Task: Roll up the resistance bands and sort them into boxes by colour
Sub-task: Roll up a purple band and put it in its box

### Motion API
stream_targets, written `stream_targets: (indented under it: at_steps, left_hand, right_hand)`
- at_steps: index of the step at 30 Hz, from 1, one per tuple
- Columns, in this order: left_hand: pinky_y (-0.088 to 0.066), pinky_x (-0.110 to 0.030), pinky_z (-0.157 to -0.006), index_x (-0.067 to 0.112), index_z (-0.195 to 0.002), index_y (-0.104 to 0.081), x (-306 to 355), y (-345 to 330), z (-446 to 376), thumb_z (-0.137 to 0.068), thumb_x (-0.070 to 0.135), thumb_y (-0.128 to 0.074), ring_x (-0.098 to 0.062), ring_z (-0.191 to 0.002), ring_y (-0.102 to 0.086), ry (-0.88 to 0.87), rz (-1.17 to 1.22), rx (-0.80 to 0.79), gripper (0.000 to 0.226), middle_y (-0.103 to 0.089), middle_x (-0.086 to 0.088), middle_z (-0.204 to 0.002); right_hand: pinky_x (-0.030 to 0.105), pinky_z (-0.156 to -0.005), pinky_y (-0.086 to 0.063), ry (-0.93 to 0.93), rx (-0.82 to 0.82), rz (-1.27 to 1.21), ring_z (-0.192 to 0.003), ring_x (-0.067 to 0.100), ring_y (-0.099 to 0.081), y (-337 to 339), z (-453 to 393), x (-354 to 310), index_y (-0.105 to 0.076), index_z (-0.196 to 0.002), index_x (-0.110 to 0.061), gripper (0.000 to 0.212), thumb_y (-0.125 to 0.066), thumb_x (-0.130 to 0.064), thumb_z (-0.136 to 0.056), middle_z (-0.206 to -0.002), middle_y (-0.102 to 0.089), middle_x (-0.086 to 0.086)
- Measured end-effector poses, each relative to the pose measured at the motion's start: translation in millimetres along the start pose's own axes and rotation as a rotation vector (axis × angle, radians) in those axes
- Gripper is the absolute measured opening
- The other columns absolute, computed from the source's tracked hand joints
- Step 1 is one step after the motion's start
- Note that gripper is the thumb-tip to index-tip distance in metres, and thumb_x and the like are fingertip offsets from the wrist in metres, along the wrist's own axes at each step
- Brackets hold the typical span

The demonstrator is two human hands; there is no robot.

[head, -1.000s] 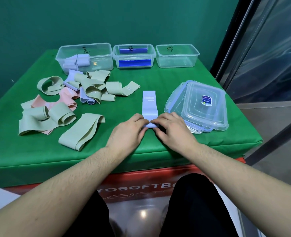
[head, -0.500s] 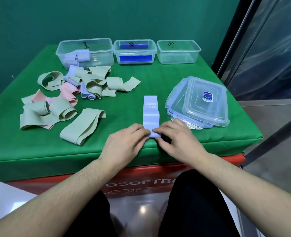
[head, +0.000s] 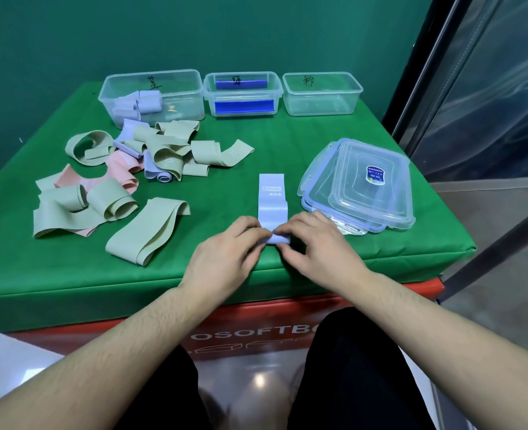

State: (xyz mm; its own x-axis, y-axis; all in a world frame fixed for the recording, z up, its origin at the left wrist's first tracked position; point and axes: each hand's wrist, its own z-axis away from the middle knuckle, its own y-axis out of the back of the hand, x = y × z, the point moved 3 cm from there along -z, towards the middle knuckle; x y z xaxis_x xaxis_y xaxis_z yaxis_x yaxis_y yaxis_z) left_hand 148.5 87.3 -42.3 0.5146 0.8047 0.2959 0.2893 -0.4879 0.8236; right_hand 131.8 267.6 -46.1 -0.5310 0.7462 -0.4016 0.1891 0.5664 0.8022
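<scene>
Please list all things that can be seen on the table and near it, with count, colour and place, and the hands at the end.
lavender band: one, near edge, partly rolled
green bands: many, sage, loose pile on left
pink bands: at least one, in the pile
left box: one, clear, rear left, holds lavender rolls
middle box: one, clear, blue parts inside
right box: one, clear, rear right
lids: stack, clear, right side
table: one, green cover
left hand: pinches the roll
right hand: pinches the roll
</scene>
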Motion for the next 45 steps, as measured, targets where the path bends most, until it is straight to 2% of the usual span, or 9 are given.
stream_targets:
  at_steps: [5, 12, 15, 20, 31, 34, 36, 45]
  left_hand:
    - [-0.052, -0.035, -0.052, 0.028, -0.113, -0.065, -3.0, -3.4, -4.7, -0.094, 0.031, -0.061, -0.021, -0.073, -0.064, 0.007, -0.011, -0.036, 0.02, -0.057, 0.014, -0.111]
    - [-0.055, -0.038, -0.059, 0.03, -0.121, -0.063, -2.4, -2.5, -11.5, -0.097, 0.034, -0.054, -0.025, -0.079, -0.066, 0.046, -0.059, -0.088, 0.026, -0.057, 0.013, -0.115]
    - [-0.055, -0.04, -0.062, 0.03, -0.122, -0.062, -3.8, -4.0, -13.0, -0.097, 0.034, -0.054, -0.026, -0.08, -0.066, 0.058, -0.038, -0.102, 0.027, -0.054, 0.015, -0.119]
    - [-0.054, -0.036, -0.057, 0.032, -0.116, -0.062, -4.0, -1.2, -13.3, -0.094, 0.035, -0.057, -0.022, -0.078, -0.066, 0.04, -0.073, -0.081, 0.022, -0.055, 0.017, -0.117]
    - [-0.051, -0.036, -0.059, 0.033, -0.128, -0.058, -4.7, -2.6, -20.3, -0.095, 0.035, -0.056, -0.025, -0.081, -0.066, 0.073, -0.123, -0.108, 0.032, -0.052, 0.015, -0.125]
    - [-0.051, -0.035, -0.056, 0.034, -0.123, -0.058, -3.5, -1.7, -23.4, -0.094, 0.034, -0.057, -0.024, -0.08, -0.065, 0.061, -0.125, -0.105, 0.03, -0.052, 0.015, -0.123]
    - [-0.05, -0.034, -0.058, 0.034, -0.121, -0.058, -2.0, -1.0, -26.2, -0.095, 0.036, -0.055, -0.023, -0.082, -0.065, 0.063, -0.139, -0.122, 0.026, -0.054, 0.015, -0.121]
    - [-0.048, -0.034, -0.065, 0.037, -0.131, -0.052, -5.1, -5.2, -36.9, -0.098, 0.04, -0.049, -0.024, -0.089, -0.065, 0.104, -0.185, -0.184, 0.033, -0.049, 0.017, -0.128]
  right_hand:
    - [0.044, -0.089, -0.045, -0.059, -0.065, 0.002, -0.095, 0.021, -0.051, -1.3, -6.6, 3.3, -0.071, -0.109, -0.022, 0.027, -0.06, -0.034, -0.088, -0.1, -0.064, -0.005]
    - [0.043, -0.086, -0.045, -0.001, -0.013, -0.002, -0.093, 0.019, -0.051, -0.9, -3.8, 3.5, -0.068, -0.106, -0.024, 0.024, -0.058, -0.037, -0.088, -0.101, -0.06, -0.009]
    - [0.043, -0.085, -0.045, -0.017, -0.016, 0.002, -0.091, 0.02, -0.052, -1.0, -6.2, 4.4, -0.069, -0.105, -0.023, 0.022, -0.063, -0.033, -0.087, -0.101, -0.062, -0.009]
    - [0.04, -0.087, -0.043, -0.041, -0.033, 0.022, -0.094, 0.02, -0.051, -1.3, -9.1, 7.0, -0.07, -0.109, -0.025, 0.025, -0.064, -0.033, -0.086, -0.104, -0.064, -0.008]
    - [0.042, -0.086, -0.043, -0.067, 0.004, 0.05, -0.096, 0.022, -0.051, -3.6, -13.6, 9.4, -0.069, -0.109, -0.024, 0.025, -0.067, -0.031, -0.085, -0.104, -0.064, -0.007]
    - [0.044, -0.088, -0.043, -0.085, -0.017, 0.041, -0.097, 0.022, -0.051, -4.1, -17.7, 11.4, -0.07, -0.111, -0.024, 0.029, -0.063, -0.036, -0.086, -0.104, -0.065, -0.006]
    - [0.045, -0.088, -0.044, -0.091, -0.027, 0.037, -0.097, 0.022, -0.051, -4.8, -19.9, 13.2, -0.07, -0.112, -0.024, 0.03, -0.062, -0.037, -0.086, -0.104, -0.066, -0.006]
    - [0.045, -0.086, -0.045, -0.038, 0.001, 0.054, -0.096, 0.021, -0.049, -2.7, -22.7, 14.8, -0.067, -0.114, -0.025, 0.029, -0.063, -0.032, -0.086, -0.107, -0.062, -0.008]
